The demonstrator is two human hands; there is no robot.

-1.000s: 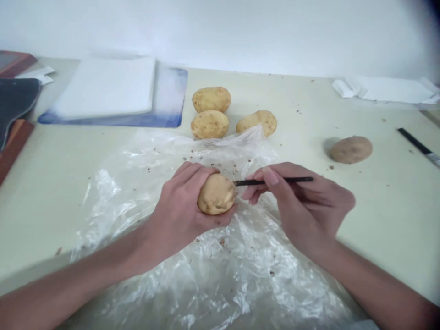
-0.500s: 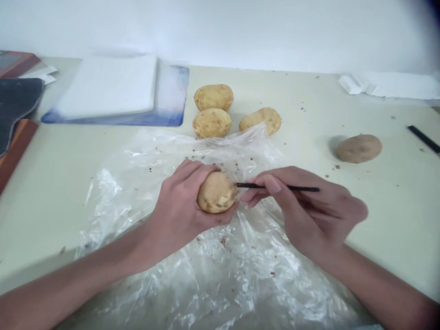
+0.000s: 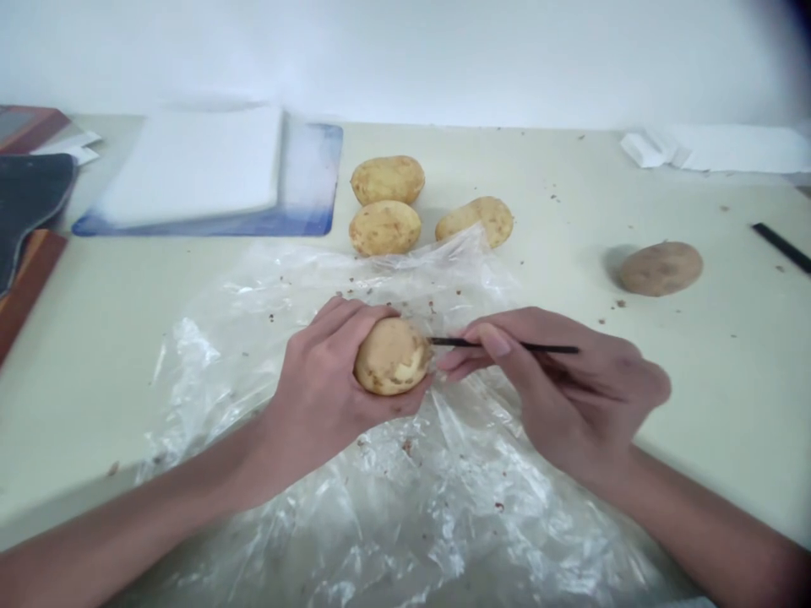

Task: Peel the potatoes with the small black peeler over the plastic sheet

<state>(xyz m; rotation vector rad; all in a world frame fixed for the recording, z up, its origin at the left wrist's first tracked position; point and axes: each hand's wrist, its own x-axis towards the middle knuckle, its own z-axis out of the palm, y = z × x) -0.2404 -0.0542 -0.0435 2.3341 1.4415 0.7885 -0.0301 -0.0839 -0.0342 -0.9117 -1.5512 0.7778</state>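
A yellowish potato with a pale scraped patch and brown specks is gripped in my left hand, fingers and thumb wrapped round its left side. My right hand pinches a thin black stick, whose left end touches the potato's right edge. Both hands are above a crumpled clear plastic sheet dotted with brown scraps. Beyond it lie three yellow potatoes, one at the back, one just in front of it, and one to the right. A browner potato sits at the right.
A white slab rests on a blue-edged board at the back left. Dark and reddish-brown objects stand at the left edge. White packaging and a black strip lie at the right.
The pale patch on the held potato looks larger. Both hands, the potato and the stick appear slightly further left, as the whole view has shifted a little.
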